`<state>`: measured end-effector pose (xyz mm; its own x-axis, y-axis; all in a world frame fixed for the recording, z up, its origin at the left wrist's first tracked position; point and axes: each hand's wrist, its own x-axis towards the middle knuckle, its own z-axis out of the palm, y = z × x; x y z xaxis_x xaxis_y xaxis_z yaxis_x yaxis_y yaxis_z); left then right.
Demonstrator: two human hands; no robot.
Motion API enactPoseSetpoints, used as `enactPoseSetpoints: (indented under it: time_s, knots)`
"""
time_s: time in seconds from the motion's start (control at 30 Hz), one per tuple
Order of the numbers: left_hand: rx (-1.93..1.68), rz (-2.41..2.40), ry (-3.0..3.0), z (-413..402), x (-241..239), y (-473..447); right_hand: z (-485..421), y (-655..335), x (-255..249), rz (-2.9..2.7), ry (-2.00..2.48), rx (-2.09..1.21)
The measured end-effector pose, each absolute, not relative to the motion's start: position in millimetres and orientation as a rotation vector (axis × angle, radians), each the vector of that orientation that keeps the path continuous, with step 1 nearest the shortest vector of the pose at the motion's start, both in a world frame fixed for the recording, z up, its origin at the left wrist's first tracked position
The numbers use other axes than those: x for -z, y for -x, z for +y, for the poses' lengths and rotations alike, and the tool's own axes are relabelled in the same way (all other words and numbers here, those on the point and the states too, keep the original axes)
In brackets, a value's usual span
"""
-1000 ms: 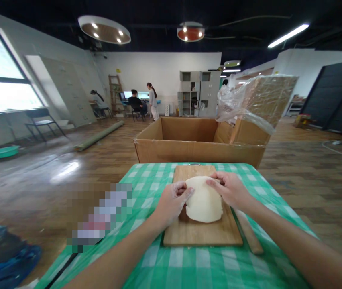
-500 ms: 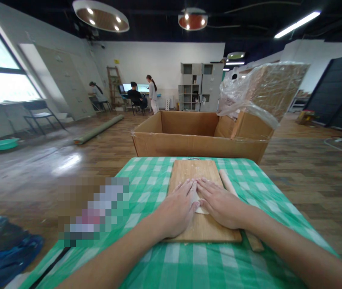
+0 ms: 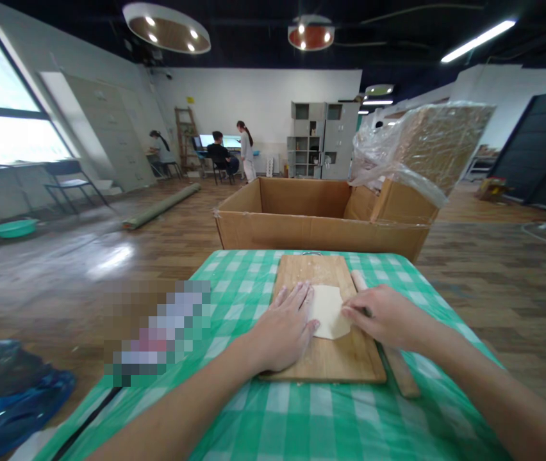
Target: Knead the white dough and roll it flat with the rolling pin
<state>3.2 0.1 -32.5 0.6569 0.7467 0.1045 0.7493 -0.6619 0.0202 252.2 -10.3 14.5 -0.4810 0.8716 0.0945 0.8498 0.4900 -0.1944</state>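
Note:
A pale, flattened piece of dough (image 3: 328,310) lies on a wooden cutting board (image 3: 323,355) on a table with a green checked cloth (image 3: 239,288). My left hand (image 3: 285,330) lies flat and open on the board, its fingertips touching the dough's left edge. My right hand (image 3: 386,315) hovers at the board's right edge, over a wooden rolling pin (image 3: 400,374) that lies beside the board. Its fingers are loosely curled at the dough's right edge, and I cannot see whether they grip the pin.
An open cardboard box (image 3: 318,221) stands just beyond the table, with a plastic-wrapped box (image 3: 421,150) on its right side. A blue bag (image 3: 8,397) lies at lower left. Three people (image 3: 222,153) are at desks far back. A rolled mat (image 3: 160,205) lies on the floor.
A second ago both hands held the dough up off the board. Then they pressed it flat. Now my right hand has slid right toward the rolling pin, uncovering the dough.

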Motion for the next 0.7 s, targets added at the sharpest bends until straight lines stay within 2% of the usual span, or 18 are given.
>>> enactPoseSetpoints:
  time_s: [0.1,0.17,0.43,0.6,0.7]
  knots:
    - [0.138,-1.295,2.853,2,32,-3,3,-273,-14,-2.301,1.86,0.052]
    - [0.164,-1.302,2.862,3,33,-3,9,-283,-8,-2.3,1.939,0.051]
    - [0.396,-1.36,2.879,8,35,1,19,-290,14,-2.393,1.987,-0.343]
    - [0.443,-1.399,2.902,8,28,11,29,-295,13,-2.132,2.058,-0.24]
    - [0.506,-1.36,2.919,9,26,14,23,-288,5,-2.063,1.831,-0.173]
